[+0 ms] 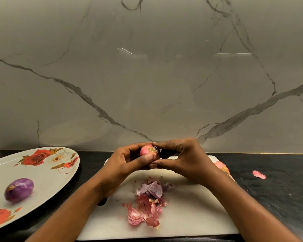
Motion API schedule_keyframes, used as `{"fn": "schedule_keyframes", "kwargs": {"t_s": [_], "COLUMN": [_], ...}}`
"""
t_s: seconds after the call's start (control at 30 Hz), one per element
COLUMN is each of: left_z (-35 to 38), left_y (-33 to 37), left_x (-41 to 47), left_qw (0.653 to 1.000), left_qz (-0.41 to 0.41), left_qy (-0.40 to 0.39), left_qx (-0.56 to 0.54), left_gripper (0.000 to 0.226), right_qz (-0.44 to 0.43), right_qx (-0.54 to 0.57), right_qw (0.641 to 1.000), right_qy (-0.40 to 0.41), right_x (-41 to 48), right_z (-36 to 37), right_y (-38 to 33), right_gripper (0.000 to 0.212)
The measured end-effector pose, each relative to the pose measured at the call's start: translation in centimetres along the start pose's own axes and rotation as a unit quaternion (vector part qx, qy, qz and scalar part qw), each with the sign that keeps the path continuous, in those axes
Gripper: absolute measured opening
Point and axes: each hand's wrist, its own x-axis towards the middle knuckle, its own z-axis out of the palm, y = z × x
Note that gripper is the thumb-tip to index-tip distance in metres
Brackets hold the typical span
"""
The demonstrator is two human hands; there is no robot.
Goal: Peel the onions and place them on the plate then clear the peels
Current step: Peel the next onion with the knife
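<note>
Both hands hold one pink-skinned onion above the far edge of the white cutting board, its hairy root end facing me. My left hand grips it from the left, thumb across its front. My right hand pinches it from the right with thumb and fingertips. A heap of pink and purple peels lies in the middle of the board. One peeled purple onion rests on the flowered plate at left. Another unpeeled onion shows behind my right wrist.
A stray pink peel lies on the black counter right of the board. A dark object, mostly hidden, shows under my left forearm. The marble wall rises directly behind the counter.
</note>
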Motion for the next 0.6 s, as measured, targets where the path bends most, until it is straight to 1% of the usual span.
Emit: {"fn": "schedule_keyframes", "kwargs": {"t_s": [0.07,0.23,0.5,0.6], "left_z": [0.03,0.02,0.01,-0.44], "left_y": [0.04,0.26,0.05,-0.03], "left_x": [-0.09,-0.13,0.07,0.40], "left_qw": [1.000,0.999,0.996,0.993], "left_qz": [0.005,0.006,0.002,-0.007], "left_qy": [0.015,0.018,0.015,0.029], "left_qx": [0.014,-0.034,-0.083,-0.113], "left_gripper": [0.043,0.043,0.045,0.043], "right_qz": [-0.009,-0.017,-0.055,-0.077], "right_qx": [0.003,-0.002,-0.049,-0.049], "right_qw": [1.000,0.999,0.994,0.991], "right_qy": [0.007,0.042,0.078,0.094], "right_x": [0.00,-0.07,-0.07,-0.06], "right_z": [0.00,0.15,0.05,-0.13], "right_y": [-0.11,-0.09,-0.31,-0.32], "right_gripper": [0.051,0.045,0.037,0.019]}}
